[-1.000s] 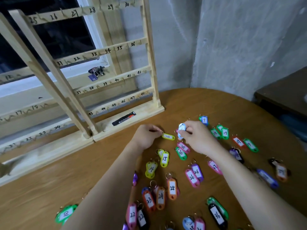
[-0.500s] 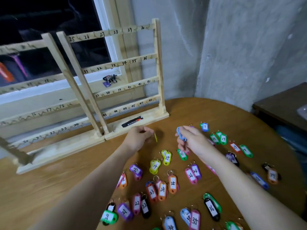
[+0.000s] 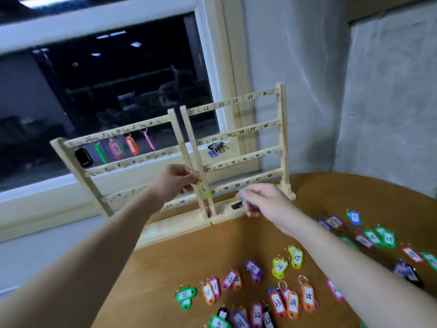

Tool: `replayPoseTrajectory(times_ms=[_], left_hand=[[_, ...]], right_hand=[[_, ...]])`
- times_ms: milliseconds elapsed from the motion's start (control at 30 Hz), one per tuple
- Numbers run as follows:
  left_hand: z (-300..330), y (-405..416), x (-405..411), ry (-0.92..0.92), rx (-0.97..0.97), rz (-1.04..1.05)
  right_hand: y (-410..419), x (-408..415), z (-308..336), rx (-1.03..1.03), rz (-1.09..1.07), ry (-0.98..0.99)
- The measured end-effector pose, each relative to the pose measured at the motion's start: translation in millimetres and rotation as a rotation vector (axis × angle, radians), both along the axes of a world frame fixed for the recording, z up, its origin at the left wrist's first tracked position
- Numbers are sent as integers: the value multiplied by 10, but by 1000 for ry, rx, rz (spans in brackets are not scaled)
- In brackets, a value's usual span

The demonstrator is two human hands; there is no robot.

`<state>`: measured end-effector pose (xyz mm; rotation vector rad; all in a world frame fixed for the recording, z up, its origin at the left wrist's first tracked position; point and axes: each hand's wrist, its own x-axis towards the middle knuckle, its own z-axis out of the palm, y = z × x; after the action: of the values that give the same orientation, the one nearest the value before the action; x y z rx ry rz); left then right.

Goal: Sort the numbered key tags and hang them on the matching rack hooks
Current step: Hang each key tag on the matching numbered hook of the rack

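1. Your left hand point(image 3: 176, 183) pinches the ring end of the yellow plastic key tag marked 6 point(image 3: 203, 189), which dangles in the air in front of the middle uprights of the pale wooden hook rack point(image 3: 281, 138), well below where it belongs.
2. Your right hand point(image 3: 262, 201) is curled around a light blue plastic key tag point(image 3: 246, 196); its number is hidden, so keep it parked low and out of the way.
3. The hook you want looks to be at the right end of the left frame's top rail, just past the pink tag point(image 3: 148, 140) hanging there; the blur makes the written number hard to read, so check it before committing.
4. Lift the tag up and left, keep the ring open toward the hook, and lower it over the tip rather than pushing sideways.
5. Let go only once the ring sits on the hook, so it cannot fall onto the round brown wooden table point(image 3: 331, 204).
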<state>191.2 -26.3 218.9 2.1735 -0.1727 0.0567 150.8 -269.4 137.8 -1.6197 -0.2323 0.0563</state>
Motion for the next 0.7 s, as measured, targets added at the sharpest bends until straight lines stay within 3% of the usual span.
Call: replayPoseTrajectory(times_ms=[233,467,700], left_hand=[[589,493,36,-141,71,156],[1005,550,143,-360,-21,262],[1197,486,347,-437,209,313]], right_hand=[[675,257,715,10,90,-156],[1099,612,1301,-65,45,-332],[1220,883,1459,-130,9,-390]])
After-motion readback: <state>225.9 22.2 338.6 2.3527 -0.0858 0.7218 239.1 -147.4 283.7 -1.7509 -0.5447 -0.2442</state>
